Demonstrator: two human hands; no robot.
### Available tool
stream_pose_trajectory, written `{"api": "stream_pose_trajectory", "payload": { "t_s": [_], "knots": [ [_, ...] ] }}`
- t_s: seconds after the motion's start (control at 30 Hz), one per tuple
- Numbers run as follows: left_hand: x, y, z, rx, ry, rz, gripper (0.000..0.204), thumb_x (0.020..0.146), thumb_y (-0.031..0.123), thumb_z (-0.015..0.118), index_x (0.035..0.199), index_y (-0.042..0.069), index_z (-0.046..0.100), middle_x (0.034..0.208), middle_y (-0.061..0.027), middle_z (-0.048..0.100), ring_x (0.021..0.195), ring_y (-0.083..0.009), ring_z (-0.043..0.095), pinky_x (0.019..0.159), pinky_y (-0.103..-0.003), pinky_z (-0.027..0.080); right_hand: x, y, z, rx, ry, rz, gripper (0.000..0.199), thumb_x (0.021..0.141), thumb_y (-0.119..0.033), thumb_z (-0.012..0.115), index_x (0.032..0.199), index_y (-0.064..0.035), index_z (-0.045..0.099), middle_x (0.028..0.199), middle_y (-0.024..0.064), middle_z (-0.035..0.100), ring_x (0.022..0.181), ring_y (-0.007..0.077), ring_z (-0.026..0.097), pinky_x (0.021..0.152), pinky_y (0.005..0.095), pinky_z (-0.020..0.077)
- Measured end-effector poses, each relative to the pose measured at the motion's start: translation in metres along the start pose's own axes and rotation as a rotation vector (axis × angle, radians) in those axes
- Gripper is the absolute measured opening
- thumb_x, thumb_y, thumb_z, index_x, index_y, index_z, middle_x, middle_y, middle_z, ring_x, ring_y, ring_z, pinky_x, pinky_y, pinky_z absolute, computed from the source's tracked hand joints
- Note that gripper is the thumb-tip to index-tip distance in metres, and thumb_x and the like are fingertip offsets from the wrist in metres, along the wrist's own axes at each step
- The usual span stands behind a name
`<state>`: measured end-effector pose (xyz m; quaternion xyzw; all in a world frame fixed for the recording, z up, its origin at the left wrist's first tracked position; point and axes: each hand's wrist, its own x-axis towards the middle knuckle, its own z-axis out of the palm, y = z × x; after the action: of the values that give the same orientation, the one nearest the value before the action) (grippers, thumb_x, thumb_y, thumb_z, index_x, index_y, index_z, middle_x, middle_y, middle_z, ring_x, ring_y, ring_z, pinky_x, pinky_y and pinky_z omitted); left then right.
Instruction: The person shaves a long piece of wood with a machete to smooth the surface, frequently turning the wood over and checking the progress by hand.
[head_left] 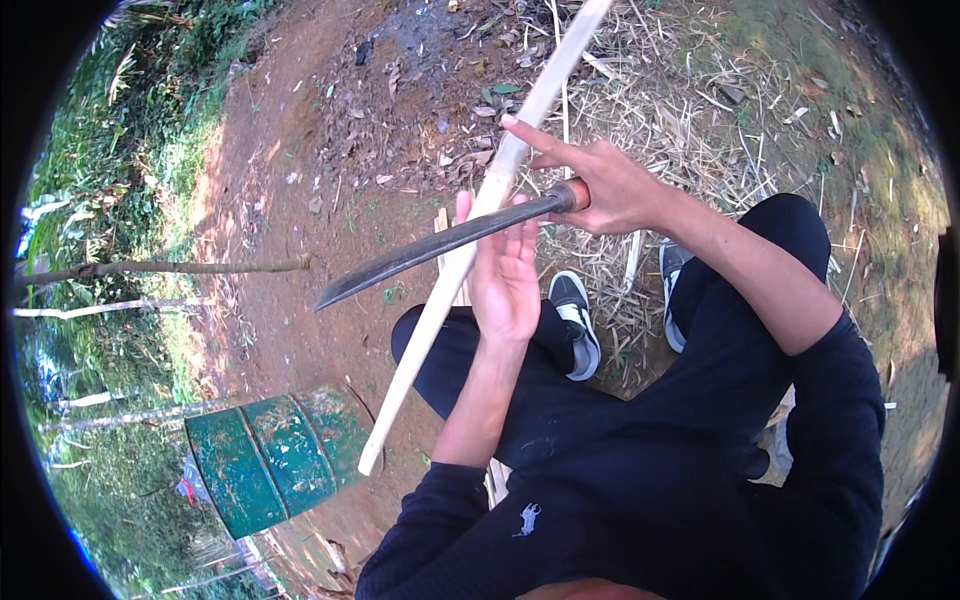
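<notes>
A machete [440,243] with a long dark blade and a short orange-brown handle is in my right hand [610,190], its blade pointing left. My right index finger stretches out onto a long, pale split strip of wood or bamboo [430,325]. The strip slants from the top of the view down to the left, passing under the blade. My left hand [505,285] is open beneath the crossing, palm up, with the thumb on one side of the strip and the extended fingers on the other. Blade and strip partly hide those fingers.
Pale shavings [690,130] and dry leaves litter the ground ahead of my shoes [575,325]. A rusty green metal drum [280,455] stands at left. A thin pole [190,267] juts in from the left, with green plants [110,150] beyond. More pale strips lie by my left leg.
</notes>
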<state>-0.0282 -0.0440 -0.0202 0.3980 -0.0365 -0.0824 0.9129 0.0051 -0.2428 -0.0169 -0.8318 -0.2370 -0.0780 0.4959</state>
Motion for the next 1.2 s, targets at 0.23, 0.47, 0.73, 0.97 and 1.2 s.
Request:
{"api": "stream_pose_trajectory", "payload": {
  "t_s": [0.23,0.47,0.73,0.97,1.2],
  "knots": [
    [-0.025,0.0,0.003,0.035,0.018,-0.239,0.055,0.106,0.038,0.04,0.154,0.016,0.023,0.146,-0.0126,0.045,0.136,-0.0257,0.042,0.105,-0.038,0.042,-0.002,0.002,0.002,0.081,0.045,-0.057,0.061,0.08,-0.018,0.078,0.137,-0.0145,0.054,0.062,0.0067,0.064,0.058,0.0208,0.063,0.059,0.0357,0.0464],
    [-0.05,0.076,-0.004,0.731,-0.475,-0.534,0.039,0.106,0.024,0.042,0.111,-0.009,0.062,0.097,-0.0215,0.069,0.088,-0.0265,0.07,0.075,-0.034,0.055,-0.008,0.006,0.003,0.094,0.06,0.02,0.038,0.089,-0.035,0.073,0.115,-0.0085,0.065,0.045,0.0036,0.046,0.044,0.0202,0.047,0.049,0.0371,0.0342],
    [0.027,0.089,-0.029,1.5,-0.638,-0.304,0.034,0.104,0.027,0.049,0.119,0.0,0.061,0.108,-0.0132,0.07,0.113,-0.0222,0.061,0.102,-0.038,0.042,-0.007,-0.002,0.007,0.151,0.087,0.009,0.043,0.087,-0.034,0.075,0.122,-0.0109,0.064,0.05,0.0035,0.05,0.051,0.0202,0.053,0.056,0.0351,0.0415],
    [0.014,0.07,-0.024,0.707,-0.432,-0.842,0.027,0.106,0.027,0.044,0.119,0.004,0.047,0.071,-0.0029,0.052,0.042,-0.007,0.047,0.033,-0.019,0.033,-0.009,-0.009,-0.011,-0.088,0.107,0.117,0.074,0.084,-0.035,0.077,0.148,-0.0192,0.044,0.048,0.0019,0.042,0.045,0.0171,0.044,0.051,0.0366,0.0349],
    [0.014,0.031,0.012,0.792,-0.271,-0.614,0.027,0.105,0.025,0.046,0.122,0.004,0.048,0.073,0.0025,0.043,0.041,-0.0041,0.037,0.032,-0.019,0.031,-0.014,0.01,-0.034,-0.279,0.044,0.111,0.022,0.081,-0.026,0.078,0.09,-0.0095,0.067,0.05,0.0047,0.047,0.048,0.0256,0.051,0.05,0.0392,0.036]
  ]
}}
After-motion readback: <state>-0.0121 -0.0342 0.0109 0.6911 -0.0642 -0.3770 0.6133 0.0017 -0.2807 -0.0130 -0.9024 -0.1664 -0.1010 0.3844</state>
